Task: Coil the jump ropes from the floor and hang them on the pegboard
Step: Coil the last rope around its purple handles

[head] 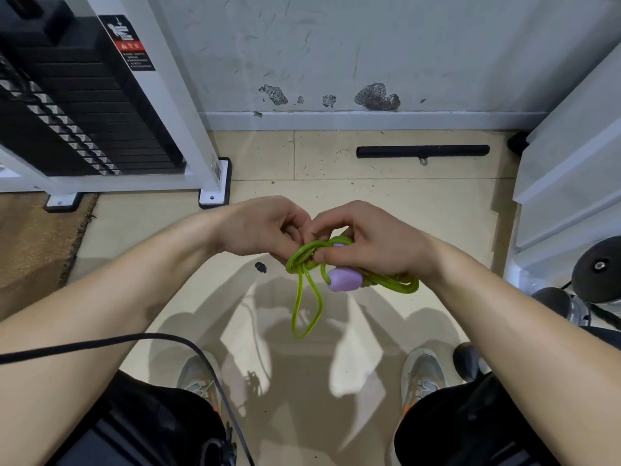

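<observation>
— Over the middle of the floor (336, 190), clear of it: green rope (297, 258), bunched in coils, with one dangling loop.
— Held how?
— Pinched by the left hand (265, 230), with curled fingers on the coils; gripped by the right hand (366, 243), with thumb across the strands, just above a purple handle (344, 279).
— Anything else?
— Black bar (422, 151), flat near the floor's far edge.

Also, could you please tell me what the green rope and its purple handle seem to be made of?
The green rope looks like translucent, glossy plastic, probably PVC: light glows through it and it carries bright highlights. The purple handle looks matte and soft, perhaps foam or rubbery plastic: it shows no sharp glare, only smooth shading.
</observation>
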